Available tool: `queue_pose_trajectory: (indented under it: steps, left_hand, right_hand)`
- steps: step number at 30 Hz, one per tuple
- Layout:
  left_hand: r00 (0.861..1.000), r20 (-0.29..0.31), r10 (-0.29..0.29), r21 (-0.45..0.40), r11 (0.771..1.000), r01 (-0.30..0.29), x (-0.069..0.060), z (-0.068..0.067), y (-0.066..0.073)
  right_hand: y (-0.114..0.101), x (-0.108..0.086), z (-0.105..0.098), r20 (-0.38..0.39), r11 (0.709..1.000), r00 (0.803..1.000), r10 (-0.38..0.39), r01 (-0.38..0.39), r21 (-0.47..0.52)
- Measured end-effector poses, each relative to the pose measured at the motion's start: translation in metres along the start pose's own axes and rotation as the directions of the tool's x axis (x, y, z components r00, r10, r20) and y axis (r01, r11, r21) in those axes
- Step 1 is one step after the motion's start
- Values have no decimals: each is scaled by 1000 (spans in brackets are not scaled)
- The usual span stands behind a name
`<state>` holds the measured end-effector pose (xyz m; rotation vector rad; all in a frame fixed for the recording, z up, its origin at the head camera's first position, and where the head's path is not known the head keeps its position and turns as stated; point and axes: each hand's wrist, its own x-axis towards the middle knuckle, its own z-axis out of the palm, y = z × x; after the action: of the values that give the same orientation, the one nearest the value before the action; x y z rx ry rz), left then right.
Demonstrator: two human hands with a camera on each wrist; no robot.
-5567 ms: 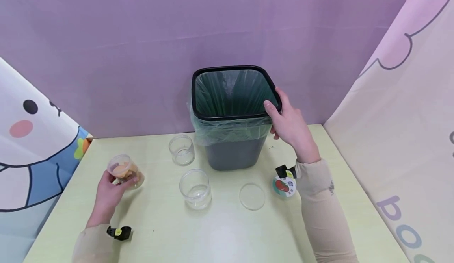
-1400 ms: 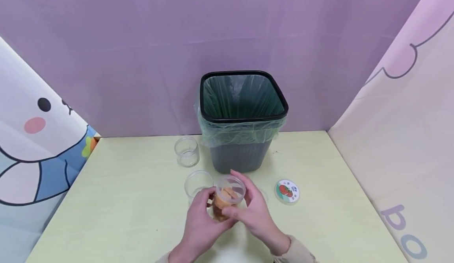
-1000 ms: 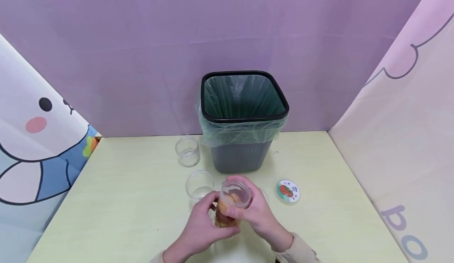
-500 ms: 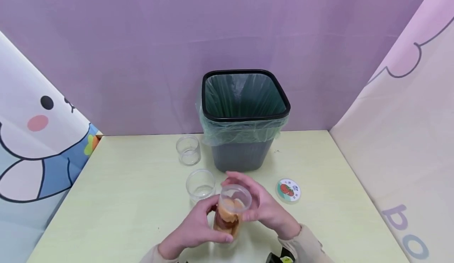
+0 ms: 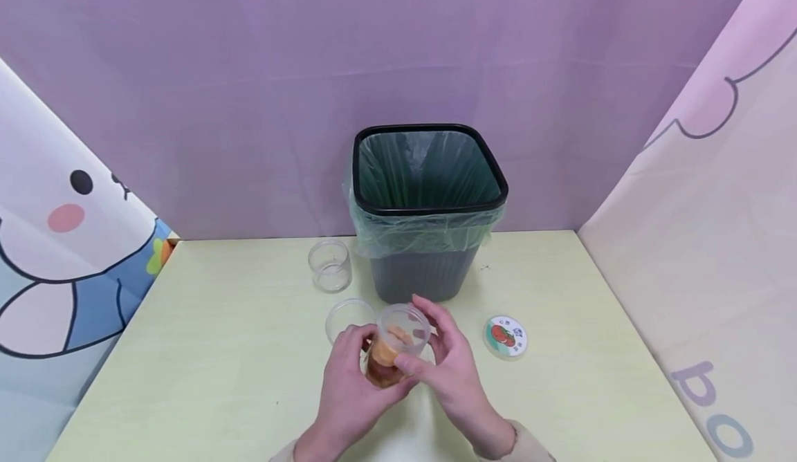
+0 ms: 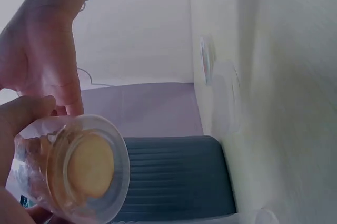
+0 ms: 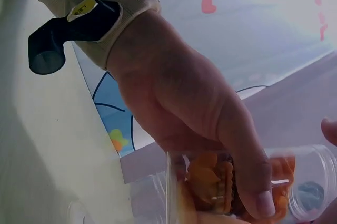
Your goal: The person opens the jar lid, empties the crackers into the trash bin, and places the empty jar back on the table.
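In the head view, my left hand [image 5: 355, 393] grips the lower body of a clear plastic jar [image 5: 401, 330] holding orange-brown cracker-like pieces. My right hand [image 5: 451, 379] holds its upper part from the right, thumb in front and fingers round the back. No cap covers the mouth. The left wrist view shows the jar's round base [image 6: 92, 166] facing the camera, a tan piece pressed behind it. Seen from the right wrist, the left hand [image 7: 179, 87] lays its thumb across the jar [image 7: 279, 182]. A clear empty tub [image 5: 350, 317] stands just behind the left hand, partly hidden.
A grey bin [image 5: 423, 268] with a green liner and black rim stands behind the hands. Left of it is another clear tub [image 5: 330, 266]. A printed tomato lid [image 5: 506, 337] lies to the right, and a clear disc [image 6: 225, 97] lies near it.
Earlier my left hand held the jar far left while my right gripped the bin rim; both hands now hold the jar centrally. Over the last half second it rose slightly left, right fingers closing in.
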<state>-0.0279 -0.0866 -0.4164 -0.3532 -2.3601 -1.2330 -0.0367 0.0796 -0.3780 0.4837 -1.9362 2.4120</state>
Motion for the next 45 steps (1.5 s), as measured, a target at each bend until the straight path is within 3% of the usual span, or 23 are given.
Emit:
queue_pose_trajectory:
  steps: [4,7,11,13,16,18,21,25,27,29,31,32,34,41,45]
  left_hand:
    - [998,-8,67,23,997,-67,1,-1,-1]
    - [996,24,82,3,997,-82,3,-5,-3]
    - [989,139,49,-84,996,-38,6,-12,-6]
    - [977,208,45,-141,990,-15,8,-16,-7]
    - [949,295,110,-245,969,-36,12,-21,-11]
    - [919,350,179,-321,945,-62,14,-23,-14]
    - [860,437,263,-418,906,-65,17,-27,-20]
    - [758,556,342,-536,844,11,20,-32,-28]
    - [702,585,406,-587,809,22,22,-34,-31]
    - [656,604,454,-622,782,32,22,-35,-32]
    - [633,613,472,-631,775,33,22,-36,-32]
    - [632,614,473,-628,778,28,22,-36,-31]
    - [645,612,458,-612,791,19,22,-38,-31]
    - [723,553,414,-535,842,-73,21,-50,-35]
    - [756,540,370,-498,865,-68,20,-57,-38]
  right_hand:
    - [-1,0,7,-58,992,998,-19,12,-129]
    - [0,2,3,-37,990,999,-33,27,-142]
    - [1,5,-8,74,1000,997,-10,12,-29]
    - [2,6,-14,152,999,988,-20,14,44]
    - [4,8,-21,267,989,962,-67,28,148]
    - [7,10,-24,334,978,935,-118,51,204]
    - [12,12,-27,415,956,891,-186,67,286]
    - [18,14,-29,486,919,833,-263,63,389]
    - [20,15,-31,500,906,817,-287,62,419]
    - [21,17,-35,499,903,812,-304,79,423]
    - [21,19,-38,487,908,814,-316,110,405]
    - [21,20,-41,480,913,818,-317,125,389]
    - [21,21,-45,470,921,822,-322,156,358]
    - [32,19,-65,453,946,849,-272,150,288]
    - [47,14,-77,440,980,886,-147,72,184]
